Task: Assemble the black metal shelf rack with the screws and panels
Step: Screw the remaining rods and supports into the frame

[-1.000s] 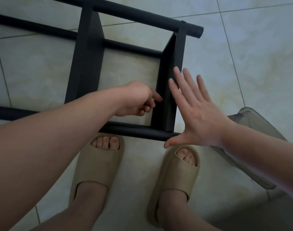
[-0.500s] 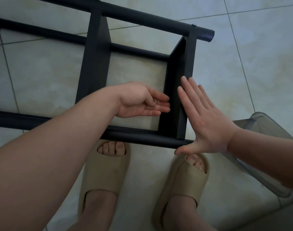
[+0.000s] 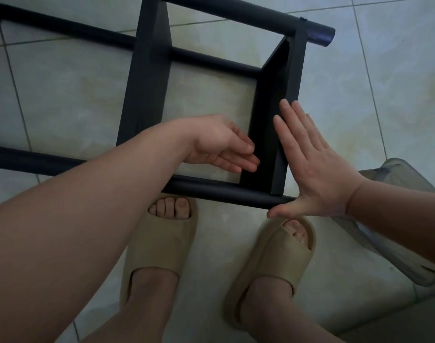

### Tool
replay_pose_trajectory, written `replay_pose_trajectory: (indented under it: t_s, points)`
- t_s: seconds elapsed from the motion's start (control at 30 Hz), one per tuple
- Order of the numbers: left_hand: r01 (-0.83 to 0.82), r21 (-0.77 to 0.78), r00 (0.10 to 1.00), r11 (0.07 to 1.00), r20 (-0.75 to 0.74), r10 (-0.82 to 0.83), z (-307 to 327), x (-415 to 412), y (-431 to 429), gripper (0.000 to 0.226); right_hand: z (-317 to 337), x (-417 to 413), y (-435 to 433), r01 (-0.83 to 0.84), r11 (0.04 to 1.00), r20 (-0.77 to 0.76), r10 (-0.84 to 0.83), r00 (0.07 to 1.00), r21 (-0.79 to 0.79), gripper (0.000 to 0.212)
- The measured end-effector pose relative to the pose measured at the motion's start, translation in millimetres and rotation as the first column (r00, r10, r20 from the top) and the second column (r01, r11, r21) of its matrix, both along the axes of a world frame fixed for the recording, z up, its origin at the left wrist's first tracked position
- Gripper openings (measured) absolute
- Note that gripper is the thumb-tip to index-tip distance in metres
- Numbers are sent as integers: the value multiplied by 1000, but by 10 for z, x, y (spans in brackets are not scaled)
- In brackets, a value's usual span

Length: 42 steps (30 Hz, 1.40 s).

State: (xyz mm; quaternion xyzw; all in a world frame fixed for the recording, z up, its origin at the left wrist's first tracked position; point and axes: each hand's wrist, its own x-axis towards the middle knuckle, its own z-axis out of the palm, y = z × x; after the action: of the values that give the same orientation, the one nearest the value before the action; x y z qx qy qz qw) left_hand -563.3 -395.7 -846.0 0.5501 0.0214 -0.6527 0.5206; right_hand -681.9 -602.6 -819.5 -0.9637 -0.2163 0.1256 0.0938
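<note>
The left hand (image 3: 221, 147) uncurls, straight fingers now touching the inner face of the end panel (image 3: 270, 100); the right hand (image 3: 310, 164) stays flat outside (both open), probably squaring it.

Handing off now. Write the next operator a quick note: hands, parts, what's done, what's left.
Left hand: open, fingertips at the end panel's inner face.
Right hand: open, flat against that panel's outer side, thumb by the near tube's end.
Done: rack lies on the floor; middle panel and end panel stand between near tube and far tube.
Left: no screws in view; whether the end panel is fastened cannot be told, so check it.
</note>
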Motion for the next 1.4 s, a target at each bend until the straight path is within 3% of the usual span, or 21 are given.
replay_pose_trajectory:
  t_s: [0.33, 0.63, 0.9, 1.4]
  points:
    - [259, 82, 959, 962, 99, -266, -80, 38, -257, 15, -4, 9, 4, -1, 1000, -14, 1, 1000, 28, 138]
    - [304, 42, 952, 952, 19, -305, -57, 22, -359, 13, 13, 8, 8, 1, 1000, -20, 0, 1000, 29, 139]
    - [583, 91, 808, 807, 42, -588, -39, -2, -427, 11, 6, 1, 8, 12, 999, -19, -11, 1000, 36, 139]
    - [642, 142, 758, 754, 35, -652, -58, -49, -511, 9, -4, 4, 3, 13, 999, -26, -12, 1000, 33, 140]
